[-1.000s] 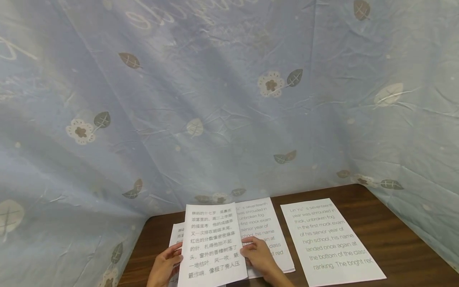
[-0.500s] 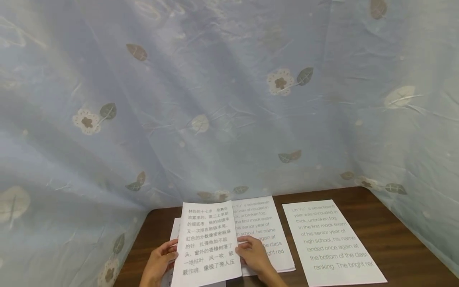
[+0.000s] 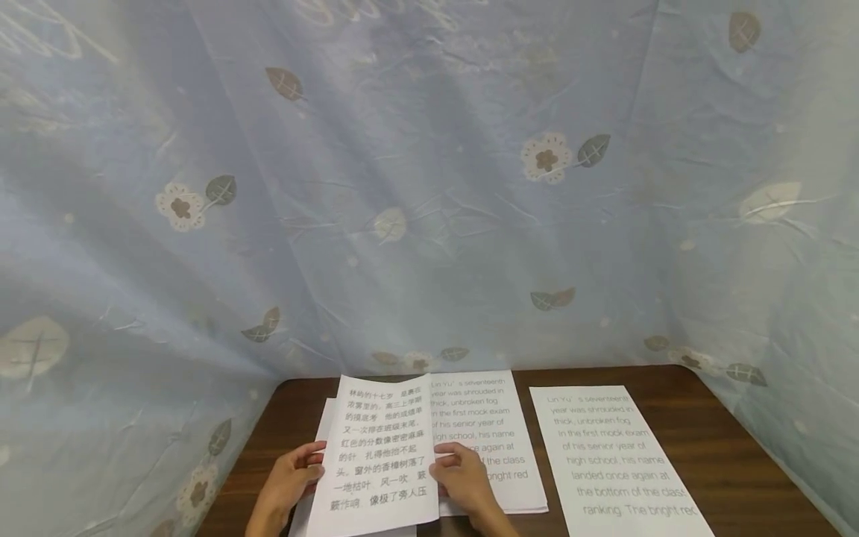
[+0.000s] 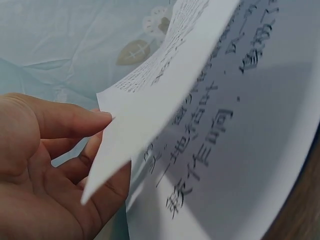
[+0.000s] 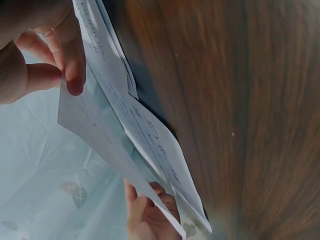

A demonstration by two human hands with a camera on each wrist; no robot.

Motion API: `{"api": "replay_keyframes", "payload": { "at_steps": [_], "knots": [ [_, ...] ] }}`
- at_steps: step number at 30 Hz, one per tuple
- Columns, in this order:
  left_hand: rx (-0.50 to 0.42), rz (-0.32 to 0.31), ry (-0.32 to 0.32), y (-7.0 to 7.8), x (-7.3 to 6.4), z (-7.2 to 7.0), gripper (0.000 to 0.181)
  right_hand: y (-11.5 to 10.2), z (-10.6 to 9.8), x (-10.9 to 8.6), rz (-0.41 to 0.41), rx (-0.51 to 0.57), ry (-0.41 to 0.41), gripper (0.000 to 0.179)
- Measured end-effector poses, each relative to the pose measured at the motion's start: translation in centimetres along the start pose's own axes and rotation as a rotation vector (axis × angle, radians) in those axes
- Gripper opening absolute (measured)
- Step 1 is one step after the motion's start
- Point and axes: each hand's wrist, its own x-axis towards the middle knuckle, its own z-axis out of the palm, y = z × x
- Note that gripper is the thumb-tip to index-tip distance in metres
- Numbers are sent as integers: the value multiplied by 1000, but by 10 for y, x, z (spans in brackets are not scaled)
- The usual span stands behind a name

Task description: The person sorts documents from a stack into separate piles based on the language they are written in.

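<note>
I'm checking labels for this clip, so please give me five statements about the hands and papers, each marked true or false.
1. The left hand and the right hand both pinch the raised sheet. True.
2. The raised sheet faces the head camera with English text. False: the text is Chinese.
3. The rightmost sheet shows English text. True.
4. The rightmost sheet lies under the raised sheet. False: it lies apart on the table.
5. The cloth behind the table has a leaf pattern. True.
</note>
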Motion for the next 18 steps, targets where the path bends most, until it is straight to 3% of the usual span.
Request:
{"api": "replay_keyframes", "payload": {
  "at_steps": [18],
  "knots": [
    [75,-29,-14,-12,5,-29,49,-1,33,-4,-21,21,20,38]
  ]
}}
